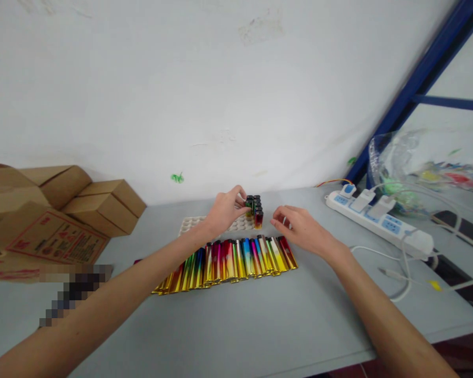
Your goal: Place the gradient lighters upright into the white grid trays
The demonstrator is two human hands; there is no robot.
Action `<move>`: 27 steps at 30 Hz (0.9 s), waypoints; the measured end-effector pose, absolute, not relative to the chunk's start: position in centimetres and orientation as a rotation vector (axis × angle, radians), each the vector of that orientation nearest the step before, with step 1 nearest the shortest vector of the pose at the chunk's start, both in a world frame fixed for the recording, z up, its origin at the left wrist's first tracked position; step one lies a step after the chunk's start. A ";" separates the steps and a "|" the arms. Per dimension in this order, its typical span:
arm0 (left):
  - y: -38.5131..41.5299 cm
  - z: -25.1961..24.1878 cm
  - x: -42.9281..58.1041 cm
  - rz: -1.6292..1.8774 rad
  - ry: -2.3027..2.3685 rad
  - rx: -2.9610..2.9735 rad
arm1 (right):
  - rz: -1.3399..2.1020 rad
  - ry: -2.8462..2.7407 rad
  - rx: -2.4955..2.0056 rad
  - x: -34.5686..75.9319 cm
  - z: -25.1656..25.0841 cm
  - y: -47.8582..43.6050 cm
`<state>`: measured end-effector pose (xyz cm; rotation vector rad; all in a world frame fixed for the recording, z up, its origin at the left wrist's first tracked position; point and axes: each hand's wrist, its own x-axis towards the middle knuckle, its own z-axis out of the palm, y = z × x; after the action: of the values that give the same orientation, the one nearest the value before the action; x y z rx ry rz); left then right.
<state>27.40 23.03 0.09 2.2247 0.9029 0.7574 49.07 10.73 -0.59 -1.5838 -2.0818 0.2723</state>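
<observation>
Many shiny lighters (228,260), gold at one end and in mixed colours, lie side by side in a long row on the grey table. Behind the row is a white tray (187,224) with round holes. Several lighters with black tops (258,215) stand upright at the tray's right end. My left hand (226,212) reaches over the tray, thumb and fingers closed around a greenish lighter (248,211) beside the standing ones. To the right of the tray, my right hand (297,226) hovers with bent fingers apart from the thumb, and nothing shows in it.
Brown cardboard boxes (102,207) are piled at the left, against the white wall. On the right lies a white power strip (378,226) with chargers and loose cables (408,273). Beyond it are a clear plastic bag (398,157) and a blue metal frame (410,79).
</observation>
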 end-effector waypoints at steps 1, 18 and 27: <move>23.0 0.1 27.4 0.756 0.907 2.221 | 0.279 -2.117 -1.611 49.4 -0.5 10.7; 11.1 5.5 22.0 0.826 0.873 2.396 | 0.585 -2.302 -1.823 50.6 -0.7 9.5; 8.3 4.4 23.1 0.922 0.865 2.050 | 0.736 -2.233 -1.652 50.9 0.9 9.3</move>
<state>23.06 8.26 4.41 2.0503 0.8651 0.9222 50.86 9.29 0.95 -1.6522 -2.2326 0.7360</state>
